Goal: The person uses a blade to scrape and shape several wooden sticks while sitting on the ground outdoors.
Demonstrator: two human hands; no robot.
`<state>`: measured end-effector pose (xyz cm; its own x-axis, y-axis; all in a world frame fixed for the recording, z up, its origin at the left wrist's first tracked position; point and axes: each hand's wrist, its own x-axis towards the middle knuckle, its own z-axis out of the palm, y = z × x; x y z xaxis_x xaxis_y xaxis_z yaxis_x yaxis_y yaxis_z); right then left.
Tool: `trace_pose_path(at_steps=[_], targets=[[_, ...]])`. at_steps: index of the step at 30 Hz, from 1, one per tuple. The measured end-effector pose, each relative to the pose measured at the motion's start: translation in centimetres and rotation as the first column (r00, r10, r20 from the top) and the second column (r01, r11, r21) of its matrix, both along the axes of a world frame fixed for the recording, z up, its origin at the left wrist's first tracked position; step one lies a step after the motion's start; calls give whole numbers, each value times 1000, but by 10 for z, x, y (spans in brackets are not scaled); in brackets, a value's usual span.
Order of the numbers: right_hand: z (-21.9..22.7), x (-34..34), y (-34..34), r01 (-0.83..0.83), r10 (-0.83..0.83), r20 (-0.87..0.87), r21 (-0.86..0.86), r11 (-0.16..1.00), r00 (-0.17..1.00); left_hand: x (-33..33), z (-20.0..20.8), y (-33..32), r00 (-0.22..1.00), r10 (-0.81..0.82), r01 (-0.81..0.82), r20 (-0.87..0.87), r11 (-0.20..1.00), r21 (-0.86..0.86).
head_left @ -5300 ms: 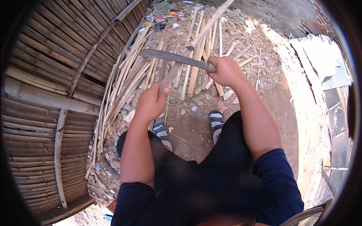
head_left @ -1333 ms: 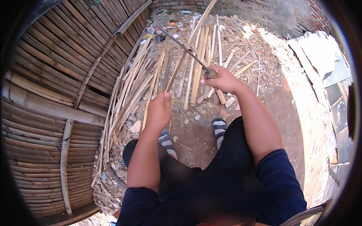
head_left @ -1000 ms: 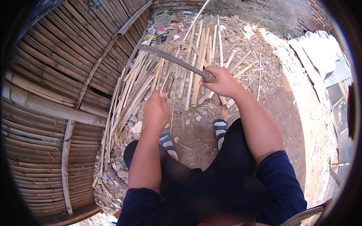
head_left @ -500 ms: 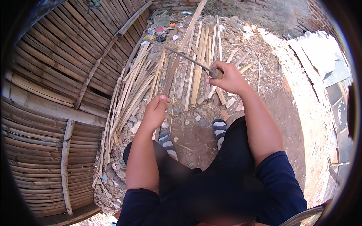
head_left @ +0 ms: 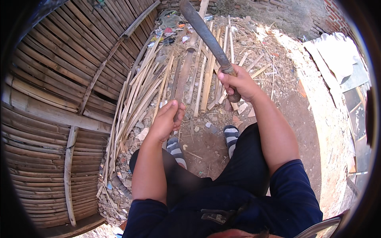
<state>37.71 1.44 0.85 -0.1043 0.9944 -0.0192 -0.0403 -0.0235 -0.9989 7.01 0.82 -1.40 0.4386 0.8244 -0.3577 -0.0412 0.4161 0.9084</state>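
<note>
My left hand (head_left: 166,122) is closed round the near end of a long brown bamboo slat (head_left: 185,75). The slat runs away from me, past the top of the view, with a dark node partway along it. In my right hand (head_left: 240,82) is a machete (head_left: 207,39), gripped by its rounded wooden handle. Its dark, broad blade points up and to the left, the tip curving near the top edge of the view. The blade passes over the far part of the slat in this view; I cannot tell whether they touch.
Cut bamboo strips (head_left: 139,85) lie in a heap along a bamboo slat wall (head_left: 47,67) on the left. More strips (head_left: 210,85) lie ahead on rubble and litter. My sandalled feet (head_left: 231,135) stand on bare soil. Pale sheeting (head_left: 331,55) is at the right.
The machete has swung upward and turned, from nearly edge-on across the slat to showing its broad side. The slat has rolled in my left hand and now shows a wider face.
</note>
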Motion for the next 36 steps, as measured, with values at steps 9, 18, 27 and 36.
trace_pose_path(at_steps=[9, 18, 27, 36], targets=[[8, -9, -1, 1, 12, 233, -55, 999, 972, -1, -4, 2, 999, 11, -7, -42, 995, 95], [1, 0, 1, -65, -288, 769, 392, 918, 571, -10, -23, 13, 896, 238, -19, -375, 864, 503], [12, 11, 6, 22, -336, 894, 345, 938, 297, -10, -4, 9, 613, 394, 238, -684, 734, 636], [6, -24, -4, -244, -456, 847, 519, 819, 273, -14, -4, 9, 631, 281, 323, -723, 752, 574]])
